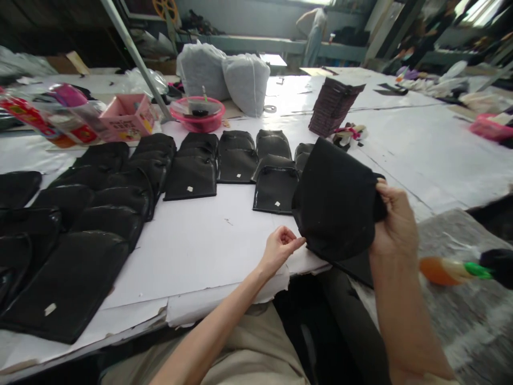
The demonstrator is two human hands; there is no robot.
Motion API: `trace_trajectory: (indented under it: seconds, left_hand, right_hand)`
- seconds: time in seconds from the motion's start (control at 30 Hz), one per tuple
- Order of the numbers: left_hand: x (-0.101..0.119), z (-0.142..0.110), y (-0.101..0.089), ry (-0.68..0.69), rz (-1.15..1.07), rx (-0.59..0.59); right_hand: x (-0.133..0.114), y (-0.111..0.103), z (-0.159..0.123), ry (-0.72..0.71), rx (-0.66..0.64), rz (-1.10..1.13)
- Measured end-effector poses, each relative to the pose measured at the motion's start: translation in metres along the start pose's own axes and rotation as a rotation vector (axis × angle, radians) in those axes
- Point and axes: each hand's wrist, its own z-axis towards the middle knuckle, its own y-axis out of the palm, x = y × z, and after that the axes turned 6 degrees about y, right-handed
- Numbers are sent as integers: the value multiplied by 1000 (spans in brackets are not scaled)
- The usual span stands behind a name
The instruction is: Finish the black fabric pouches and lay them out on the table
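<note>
A black cloth piece (336,203), rounded and pouch-like, is held up over the table's front edge. My right hand (395,216) is closed round its right side, with the fingertips partly hidden behind the cloth. Thumb and forefinger of my left hand (284,245) pinch at its lower left edge, the other fingers curled in. Just left of the held piece lies a black shiny piece (274,188) with a rounded top and a small white label. More such black pieces (192,174) overlap in rows, and a large group (80,267) covers the table's left side.
White sheeting with a torn front edge covers the table (192,251). Behind the rows stand a pink basin (198,122), a pink box (128,115), white wrapped bundles (246,83) and a dark stack (332,107). An orange bottle (444,271) lies at right. A person (316,35) stands far back.
</note>
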Motion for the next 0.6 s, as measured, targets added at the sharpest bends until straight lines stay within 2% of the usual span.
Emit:
trace_trajectory:
  seconds: [0.2, 0.3, 0.4, 0.53, 0.6]
  left_hand:
    - [-7, -19, -35, -68, -141, 0]
    - [-8, -33, -52, -60, -154, 41]
    - [-5, -53, -71, 1, -79, 175]
    - [1, -79, -103, 155, -6, 437]
    - [1, -91, -120, 181, 34, 514]
  right_hand:
    - [38, 33, -24, 253, -8, 2]
    - [53, 44, -36, 301, -111, -11]
    - [68, 53, -49, 298, -197, -96]
    - [88, 64, -72, 243, -277, -288]
    - [97, 69, -83, 216, -319, -350]
